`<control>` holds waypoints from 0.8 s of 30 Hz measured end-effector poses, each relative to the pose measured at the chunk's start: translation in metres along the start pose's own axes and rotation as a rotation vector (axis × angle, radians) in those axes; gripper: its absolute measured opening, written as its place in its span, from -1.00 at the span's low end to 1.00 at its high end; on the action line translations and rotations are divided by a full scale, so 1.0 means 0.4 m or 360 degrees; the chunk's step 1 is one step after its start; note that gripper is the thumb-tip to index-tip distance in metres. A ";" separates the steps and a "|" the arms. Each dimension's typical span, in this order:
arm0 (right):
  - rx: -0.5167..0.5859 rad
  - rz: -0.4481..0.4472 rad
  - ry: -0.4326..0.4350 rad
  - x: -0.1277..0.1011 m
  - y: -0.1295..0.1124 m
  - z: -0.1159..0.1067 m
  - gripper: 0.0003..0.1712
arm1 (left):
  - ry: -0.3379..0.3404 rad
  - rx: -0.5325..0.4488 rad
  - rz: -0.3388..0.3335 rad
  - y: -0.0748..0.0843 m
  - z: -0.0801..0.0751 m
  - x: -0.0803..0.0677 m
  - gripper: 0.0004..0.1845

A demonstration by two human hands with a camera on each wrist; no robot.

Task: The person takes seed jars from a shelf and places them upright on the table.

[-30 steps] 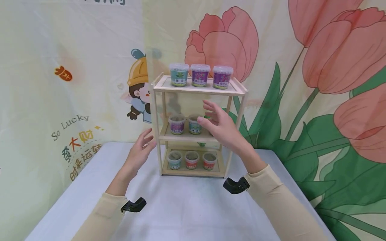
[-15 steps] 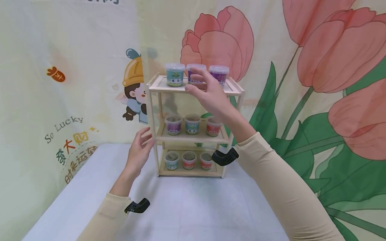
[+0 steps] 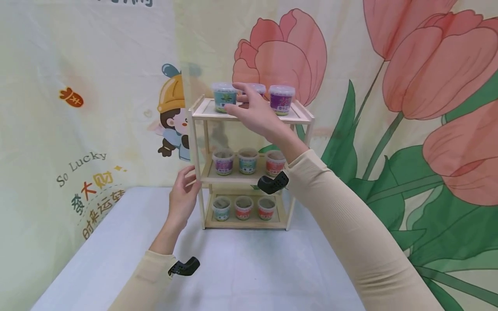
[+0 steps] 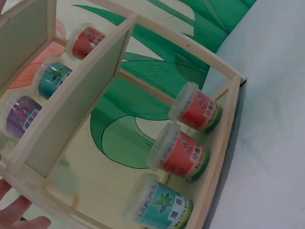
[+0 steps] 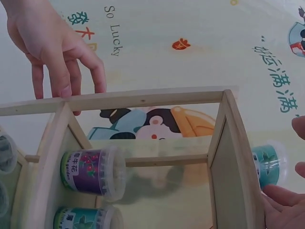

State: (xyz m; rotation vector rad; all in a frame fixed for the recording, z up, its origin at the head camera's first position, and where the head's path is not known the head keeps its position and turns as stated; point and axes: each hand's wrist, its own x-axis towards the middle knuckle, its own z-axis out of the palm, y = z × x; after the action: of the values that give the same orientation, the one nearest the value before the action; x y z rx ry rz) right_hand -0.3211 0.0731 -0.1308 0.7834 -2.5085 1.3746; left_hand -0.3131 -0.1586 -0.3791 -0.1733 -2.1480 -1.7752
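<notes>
We see the right hand [image 3: 254, 113] open, holding nothing, at the middle tub [image 3: 256, 89]; light, slick plastic, best gripped round its sides. The left hand [image 3: 183, 198] rests open against the shelf [image 3: 196, 142].

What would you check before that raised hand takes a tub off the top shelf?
1. Right hand at the top shelf, fingers open: ok.
2. Middle tub gripped: not ok; whether the fingers touch it, cannot tell.
3. Left hand steadying the rack's left post: ok, fingers at it.
4. Neighbours, teal tub and purple tub, upright: ok.
5. Rack standing level on the table: ok.
6. Lid on the middle tub tight: cannot tell.
</notes>
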 end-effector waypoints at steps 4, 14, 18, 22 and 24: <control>-0.0032 0.0045 -0.0016 0.016 -0.003 0.001 -0.15 | 0.0058 0.0049 0.0065 -0.008 0.013 0.004 -0.47; -0.0268 0.0143 -0.0001 0.054 -0.010 0.013 -0.10 | 0.0133 0.0064 0.0120 -0.007 0.027 0.009 -0.51; -0.0337 0.0154 -0.0033 0.064 -0.018 0.018 -0.13 | 0.0129 0.0055 0.0103 0.000 0.028 0.012 -0.52; -0.0387 0.0137 -0.0087 0.074 -0.023 0.028 -0.15 | 0.0129 0.0032 0.0075 0.003 0.028 0.014 -0.52; -0.0402 0.0113 -0.0103 0.079 -0.025 0.033 -0.15 | 0.0138 0.0021 0.0062 0.003 0.027 0.014 -0.52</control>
State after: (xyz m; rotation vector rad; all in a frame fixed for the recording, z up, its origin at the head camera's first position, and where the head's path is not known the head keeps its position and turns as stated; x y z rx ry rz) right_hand -0.3413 0.0465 -0.1186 0.7039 -2.7126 1.0374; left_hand -0.3199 -0.1485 -0.3779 -0.1314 -2.0807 -1.7147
